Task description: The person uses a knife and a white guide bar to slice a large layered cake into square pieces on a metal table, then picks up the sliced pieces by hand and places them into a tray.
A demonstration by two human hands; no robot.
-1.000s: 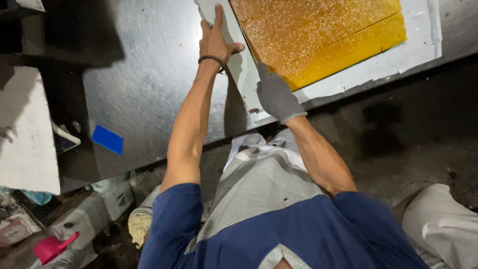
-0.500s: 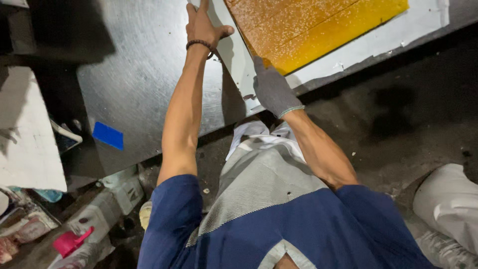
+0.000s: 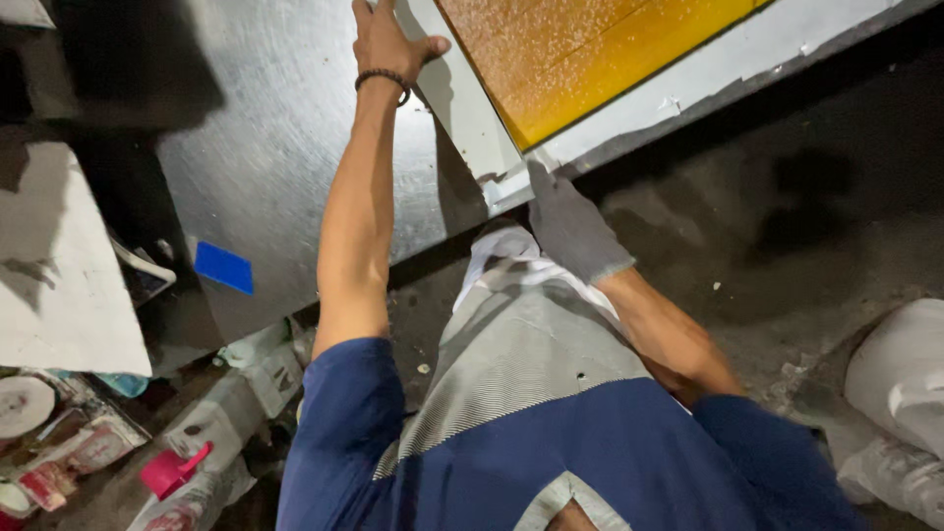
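Note:
A white-framed panel point(image 3: 472, 118) with a yellow-orange textured face point(image 3: 570, 59) lies over a grey metal sheet point(image 3: 265, 167). My left hand point(image 3: 385, 41), bare with a dark bead bracelet at the wrist, grips the panel's left edge near the top of the view. My right hand point(image 3: 568, 228) wears a grey glove and holds the panel's near corner from below. Both arms reach forward from my blue shirt.
A small blue patch point(image 3: 223, 266) sits on the metal sheet's lower left. A white board point(image 3: 59, 275) lies at left. Bottles, a pink cap point(image 3: 169, 472) and clutter fill the lower left. White sacks point(image 3: 900, 393) rest at right on the dark concrete floor.
The view has drifted so the panel and both hands sit higher in the frame. My left hand has slid further up the panel's edge; my gloved right hand stays at the corner.

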